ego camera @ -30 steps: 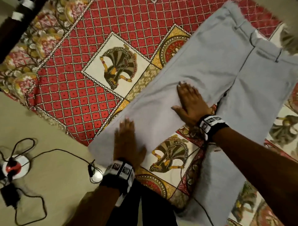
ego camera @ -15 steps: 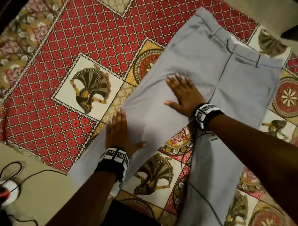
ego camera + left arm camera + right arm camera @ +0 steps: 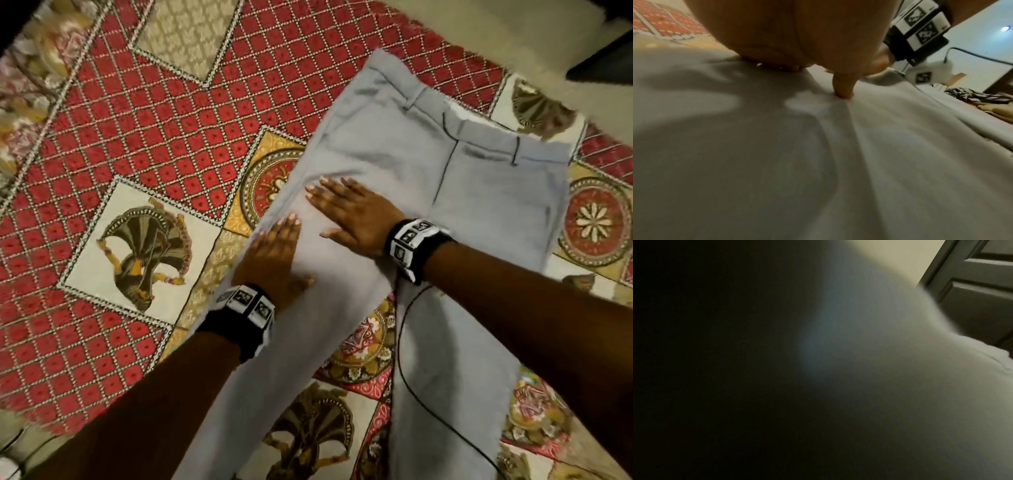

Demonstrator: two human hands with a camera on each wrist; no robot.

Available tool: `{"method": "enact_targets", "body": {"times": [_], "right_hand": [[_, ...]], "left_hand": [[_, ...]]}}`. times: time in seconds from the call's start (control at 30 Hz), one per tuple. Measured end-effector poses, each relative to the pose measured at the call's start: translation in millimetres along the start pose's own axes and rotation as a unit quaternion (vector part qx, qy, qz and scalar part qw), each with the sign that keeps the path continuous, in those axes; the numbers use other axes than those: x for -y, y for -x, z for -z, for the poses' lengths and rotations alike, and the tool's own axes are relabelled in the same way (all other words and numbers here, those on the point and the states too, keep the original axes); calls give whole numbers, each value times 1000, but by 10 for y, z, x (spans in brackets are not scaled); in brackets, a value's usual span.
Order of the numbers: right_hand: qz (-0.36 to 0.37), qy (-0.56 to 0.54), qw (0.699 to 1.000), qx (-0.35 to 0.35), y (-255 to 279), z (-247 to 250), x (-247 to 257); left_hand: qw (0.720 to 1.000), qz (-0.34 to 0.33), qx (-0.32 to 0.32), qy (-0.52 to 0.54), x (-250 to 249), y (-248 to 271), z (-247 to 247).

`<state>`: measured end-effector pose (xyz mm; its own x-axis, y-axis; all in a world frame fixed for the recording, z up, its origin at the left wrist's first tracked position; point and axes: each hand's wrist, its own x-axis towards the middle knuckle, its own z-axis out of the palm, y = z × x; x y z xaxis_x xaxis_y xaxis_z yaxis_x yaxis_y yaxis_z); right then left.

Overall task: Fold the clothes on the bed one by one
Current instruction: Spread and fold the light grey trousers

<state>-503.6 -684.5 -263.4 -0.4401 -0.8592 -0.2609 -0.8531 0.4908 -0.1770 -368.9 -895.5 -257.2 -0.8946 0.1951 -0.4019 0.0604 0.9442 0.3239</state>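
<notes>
Pale grey trousers point(image 3: 404, 164) lie spread flat on a bed covered by a patterned bedspread point(image 3: 130, 130) — red diamond lattice, cream panels with dancer figures, and gold-and-red medallions. The waistband points toward the top right of the head view, and the two legs run down toward the lower edge, parted so that a wedge of bedspread shows between them. Both hands press on the left-hand leg near the hip. The left hand point(image 3: 274, 253) lies palm down with its fingers straight and together, at the outer edge of that leg; its grip holds nothing, only flat pressure on the cloth. The right hand point(image 3: 352, 212) lies just beside it, a little farther up the leg, fingers spread wide and flat, likewise holding nothing. Each wrist wears a black band point(image 3: 245, 308) carrying white blocks with black square markers. In the left wrist view the thumb point(image 3: 842, 87) digs into the grey fabric and soft creases fan away from it. The right wrist view is mostly dark, with blurred grey cloth and part of a panelled door point(image 3: 978, 288) at the upper right. A thin black cable point(image 3: 402, 359) trails over the right-hand leg.
</notes>
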Motion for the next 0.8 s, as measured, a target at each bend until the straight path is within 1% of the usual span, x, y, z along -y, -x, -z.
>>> {"method": "enact_targets", "body": {"times": [0.1,0.17,0.2,0.27,0.37,0.4,0.43,0.47,0.5,0.57,0.6,0.63,0.67,0.7,0.73,0.8], "right_hand": [[-10,21,999,24,-67,144,-430],[-36,23,999,27,-88,237,-714],[-63,13,998,25,-83,289,-855],[-148,-20,989,19,-68,378,-1111],[-259,-64,963,42,-63,561,-1327],[-283,-77,955,33,-43,604,-1314],[-289,-84,954,16,8,662,-1236],[-271,-80,959,-4,76,684,-1104],[-240,-70,968,-14,183,674,-904],[-174,-72,982,8,471,424,-422],[-151,-65,986,30,656,266,-201],[-145,-55,986,54,826,139,-67],[-160,-51,983,72,974,49,-31],[-198,-62,975,80,1080,33,-81],[-252,-79,961,78,1161,39,-205],[-362,-105,925,39,1329,112,-522]], "left_hand": [[999,-13,-29,-13,90,12,-33],[999,-3,-45,-6,115,-2,-1],[999,4,-46,0,136,-18,7],[999,9,-39,5,183,-51,5],[1000,11,-23,-1,199,-54,9],[1000,15,-16,-3,172,-43,23],[1000,16,-12,-6,112,-21,54],[1000,12,-13,-11,23,26,71],[1000,-5,-14,-13,-106,97,75],[998,-67,-2,8,-404,331,-38],[995,-96,3,18,-555,472,-127],[993,-115,8,28,-672,604,-237],[992,-123,17,35,-753,718,-348],[991,-121,32,38,-796,803,-451],[992,-117,49,29,-813,863,-536],[991,-115,68,-1,-794,921,-634]]}}
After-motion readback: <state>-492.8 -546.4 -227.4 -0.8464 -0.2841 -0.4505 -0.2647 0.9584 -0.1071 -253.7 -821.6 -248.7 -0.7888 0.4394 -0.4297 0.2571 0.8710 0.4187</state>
